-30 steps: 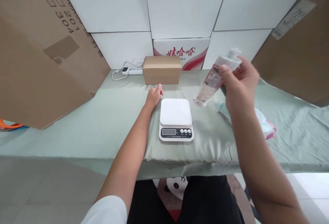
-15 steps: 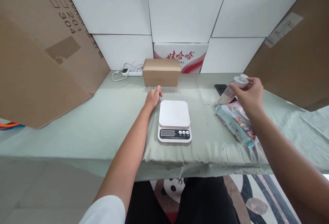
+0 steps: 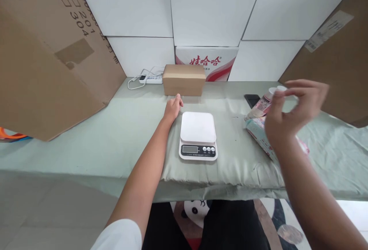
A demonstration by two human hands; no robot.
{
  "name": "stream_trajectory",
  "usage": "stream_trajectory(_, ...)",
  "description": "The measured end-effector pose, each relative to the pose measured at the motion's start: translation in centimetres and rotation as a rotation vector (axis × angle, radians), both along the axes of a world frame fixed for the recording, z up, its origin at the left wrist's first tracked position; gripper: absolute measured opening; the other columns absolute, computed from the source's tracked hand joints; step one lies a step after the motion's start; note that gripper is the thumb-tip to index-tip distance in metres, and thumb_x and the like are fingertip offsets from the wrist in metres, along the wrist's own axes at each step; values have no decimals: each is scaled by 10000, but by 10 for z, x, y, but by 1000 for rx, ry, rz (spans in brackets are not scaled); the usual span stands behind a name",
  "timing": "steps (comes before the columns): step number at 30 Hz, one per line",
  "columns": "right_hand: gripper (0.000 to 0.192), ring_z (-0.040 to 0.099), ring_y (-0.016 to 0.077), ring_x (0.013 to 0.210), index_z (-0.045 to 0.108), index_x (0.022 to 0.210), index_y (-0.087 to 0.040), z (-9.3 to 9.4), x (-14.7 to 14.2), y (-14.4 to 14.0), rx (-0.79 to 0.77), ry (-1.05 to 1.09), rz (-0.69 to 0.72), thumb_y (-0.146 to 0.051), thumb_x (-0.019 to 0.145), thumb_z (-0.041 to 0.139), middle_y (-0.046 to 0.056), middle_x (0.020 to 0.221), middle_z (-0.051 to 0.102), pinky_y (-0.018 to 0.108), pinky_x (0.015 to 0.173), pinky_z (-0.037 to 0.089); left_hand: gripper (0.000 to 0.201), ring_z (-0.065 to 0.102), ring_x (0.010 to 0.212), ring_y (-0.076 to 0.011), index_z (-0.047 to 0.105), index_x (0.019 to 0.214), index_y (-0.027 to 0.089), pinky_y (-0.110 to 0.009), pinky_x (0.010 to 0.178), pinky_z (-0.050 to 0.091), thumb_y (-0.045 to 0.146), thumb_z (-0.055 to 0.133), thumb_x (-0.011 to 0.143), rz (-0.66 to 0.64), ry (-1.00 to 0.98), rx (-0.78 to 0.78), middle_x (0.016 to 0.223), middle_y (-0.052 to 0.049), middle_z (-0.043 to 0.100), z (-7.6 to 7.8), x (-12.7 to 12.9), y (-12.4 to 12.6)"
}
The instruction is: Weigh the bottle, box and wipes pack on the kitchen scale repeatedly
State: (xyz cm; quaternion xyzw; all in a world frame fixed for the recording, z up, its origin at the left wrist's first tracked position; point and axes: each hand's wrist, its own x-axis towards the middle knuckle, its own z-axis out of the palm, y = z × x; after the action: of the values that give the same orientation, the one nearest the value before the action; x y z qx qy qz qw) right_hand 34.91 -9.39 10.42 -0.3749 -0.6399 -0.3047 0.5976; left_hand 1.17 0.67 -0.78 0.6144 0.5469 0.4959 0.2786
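Observation:
My right hand [image 3: 299, 108] is raised at the right, its thumb and fingers pinched round a small white cap [image 3: 281, 88], which is partly hidden. Just left of it stands a clear bottle with a pink label [image 3: 261, 106] and a white top. The forearm and palm cover part of a light-blue wet wipe pack [image 3: 260, 129] lying on the cloth. My left hand [image 3: 173, 107] rests on the table, fingers curled closed, with nothing visible in it. It is in front of a brown carton [image 3: 184, 80] and just behind the left side of a white kitchen scale [image 3: 198, 127].
A black phone-like slab [image 3: 251, 100] lies behind the bottle. A power strip [image 3: 153, 79] with white cables sits at the back left. Large cardboard panels [image 3: 60, 62] flank the table, and a printed white box [image 3: 207, 54] stands at the back.
My right hand has moved right from its grip around the bottle's top, and the white cap appears shifted right with it. The left hand stays put. The view has shifted slightly.

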Motion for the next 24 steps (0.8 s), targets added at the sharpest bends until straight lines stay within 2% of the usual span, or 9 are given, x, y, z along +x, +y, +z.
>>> stream_trajectory(2, 254, 657, 234, 962, 558, 875, -241, -11, -34, 15, -87, 116, 136, -422, 1054, 551, 81, 948, 684, 500, 953, 520, 649, 616, 680, -203, 616, 723, 231, -341, 779, 488, 616, 249, 1095, 82, -32, 88, 640, -30, 591, -3, -5, 3)
stream_trajectory(4, 419, 645, 218, 924, 545, 807, -242, -32, -64, 47, -366, 330, 266, -587, 1041, 502, 67, 919, 679, 468, 953, 538, 594, 695, 979, -219, 678, 964, 217, -339, 974, 501, 636, 278, 1094, 214, -99, 187, 972, -87, 731, -4, -13, 9)
stream_trajectory(5, 486, 642, 212, 902, 557, 802, -244, -45, -76, 66, -512, 473, 331, -683, 1004, 498, 54, 896, 669, 459, 963, 548, 581, 677, 1172, -227, 677, 1117, 213, -344, 1085, 470, 643, 287, 1094, 272, -149, 203, 1194, -118, 732, -5, -18, 12)
stream_trajectory(7, 556, 679, 223, 941, 584, 870, -246, -71, -94, 104, -661, 605, 395, -749, 1001, 386, 64, 931, 696, 468, 958, 579, 635, 501, 1506, -230, 587, 1399, 217, -370, 1258, 356, 657, 244, 1095, 318, -275, 129, 1584, -147, 562, -5, -28, 19)
stream_trajectory(9, 533, 680, 236, 1215, 609, 1064, -276, -93, -104, 133, -890, 847, 562, -756, 985, 393, 79, 1225, 724, 484, 1078, 557, 711, 287, 1662, -207, 456, 1577, 244, -392, 1342, 244, 660, 144, 1093, 257, -387, -1, 1773, -110, 339, -3, -35, 24)
stream_trajectory(12, 541, 488, 210, 1545, 519, 1408, -349, -113, -110, 159, -1113, 1021, 774, -685, 1010, 369, 48, 1614, 556, 492, 1262, 424, 775, 193, 1687, -161, 360, 1670, 251, -363, 1372, 162, 630, 25, 1083, 105, -442, -77, 1815, -63, 242, 0, -38, 25)
stream_trajectory(15, 685, 367, 208, 1633, 355, 1617, -366, -118, -108, 173, -1244, 945, 826, -689, 1013, 334, 26, 1748, 401, 499, 1336, 317, 785, 202, 1678, -134, 308, 1702, 218, -324, 1367, 152, 583, -15, 1087, 67, -442, -93, 1814, -66, 226, 4, -35, 23)
stream_trajectory(19, 868, 295, 245, 1667, 208, 1709, -370, -113, -111, 189, -1380, 807, 805, -771, 963, 400, 3, 1796, 296, 560, 1354, 257, 766, 202, 1675, -121, 264, 1717, 208, -316, 1364, 149, 562, -13, 1096, 81, -440, -108, 1812, -80, 235, 7, -31, 20)
stream_trajectory(24, 935, 233, 262, 1678, 256, 1701, -394, -113, -120, 189, -1283, 698, 722, -836, 902, 455, -27, 1781, 313, 587, 1378, 162, 734, 283, 1661, -166, 312, 1701, 216, -338, 1367, 169, 569, 64, 1108, 114, -468, -129, 1804, -90, 274, 4, -33, 20)
